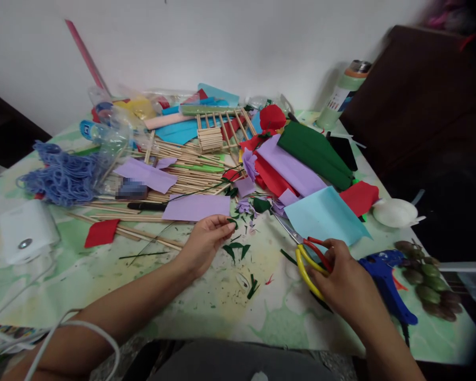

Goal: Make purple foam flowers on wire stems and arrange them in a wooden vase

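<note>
My left hand point(210, 243) is closed in a pinch on a small dark green paper piece point(233, 223), just in front of a lilac paper rectangle point(200, 207). Cut green leaf shapes point(237, 249) lie on the table below those fingertips. In my right hand point(347, 275) is a pair of scissors point(300, 241) with red and yellow handles. The blades point away to the upper left, beside a light blue paper sheet point(327, 217), and look nearly closed. Behind them, lilac paper petals point(246, 206) and a dark green scrap point(261, 205) lie among small clippings.
A blue glue gun point(388, 286) and grapes point(428, 286) lie at the right, near a white bowl point(395, 212). Wooden sticks point(198, 174), a green paper roll point(317, 153) and a bottle point(343, 95) stand or lie farther back. Blue yarn point(59, 172) is heaped left, behind a white device point(27, 233).
</note>
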A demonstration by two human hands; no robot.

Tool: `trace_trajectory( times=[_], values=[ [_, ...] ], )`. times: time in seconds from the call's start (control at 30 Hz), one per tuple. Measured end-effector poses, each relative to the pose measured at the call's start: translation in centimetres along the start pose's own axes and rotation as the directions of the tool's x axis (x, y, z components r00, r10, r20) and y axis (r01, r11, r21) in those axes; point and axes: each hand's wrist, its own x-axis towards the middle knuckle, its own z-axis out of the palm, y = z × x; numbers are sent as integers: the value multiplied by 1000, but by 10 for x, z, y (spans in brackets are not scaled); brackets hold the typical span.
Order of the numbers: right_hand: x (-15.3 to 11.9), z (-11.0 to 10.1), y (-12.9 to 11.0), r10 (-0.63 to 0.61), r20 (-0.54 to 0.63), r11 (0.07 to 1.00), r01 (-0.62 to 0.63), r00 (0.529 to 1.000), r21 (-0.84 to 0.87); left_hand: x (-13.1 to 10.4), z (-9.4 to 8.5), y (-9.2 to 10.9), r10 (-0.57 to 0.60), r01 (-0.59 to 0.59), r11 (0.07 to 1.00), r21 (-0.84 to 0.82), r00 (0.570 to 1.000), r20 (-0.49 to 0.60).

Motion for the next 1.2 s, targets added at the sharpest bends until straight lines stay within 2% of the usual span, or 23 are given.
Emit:
trace_trajectory(
  times=[0.13, 0.23, 0.33, 0.43, 0.6, 0.73, 1.2],
  values=[
    [-4, -4, 7, -63, 14, 981, 59, 998, 182, 1, 3, 1, 0, 0, 1000, -18, 1000, -2],
    [-7, -2, 5, -173, -45, 901, 177, 984, 397, 1, 7, 2, 2, -2, 999, -39, 1000, 5],
    [-12, 1, -8, -155, -110, 839, 189, 982, 510, 1, 15, 4, -15, 16, 998, -61, 1000, 18],
    [-19, -1, -30, -109, -69, 888, 128, 992, 441, 0, 24, 4, -30, 33, 996, -85, 999, 38],
    [-28, -2, -56, -257, -74, 930, 267, 964, 253, -4, 38, 1, -40, 49, 991, -127, 997, 73],
    [-29, 4, -59, -296, -48, 934, 299, 954, 194, -7, 39, -2, -50, 65, 988, -137, 993, 107],
    [-29, 5, -56, -315, -20, 928, 312, 949, 203, -11, 40, -5, -58, 72, 992, -101, 989, 132]
  ],
)
